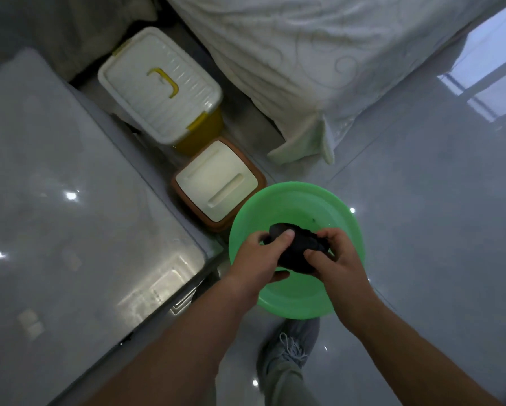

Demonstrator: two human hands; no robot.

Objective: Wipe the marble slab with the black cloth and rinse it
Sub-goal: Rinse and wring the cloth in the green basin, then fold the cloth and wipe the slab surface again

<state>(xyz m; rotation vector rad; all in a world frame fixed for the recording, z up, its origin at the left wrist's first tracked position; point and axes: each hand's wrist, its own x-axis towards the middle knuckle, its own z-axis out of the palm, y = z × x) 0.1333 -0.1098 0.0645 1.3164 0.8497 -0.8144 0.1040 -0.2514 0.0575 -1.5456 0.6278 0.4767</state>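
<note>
Marble slab (70, 215): glossy grey, well left of L hand.
Bed (304, 68): white cover, beyond both hands.
Basin (344, 212): green, on floor, under both hands.
L hand (257, 259): fingers curled round cloth's left end.
R hand (338, 263): grips cloth's right end.
Black cloth (298, 250): bunched btw hands, over basin.

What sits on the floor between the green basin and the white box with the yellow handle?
A small brown bin with a cream lid stands there, as the head view shows.
</note>
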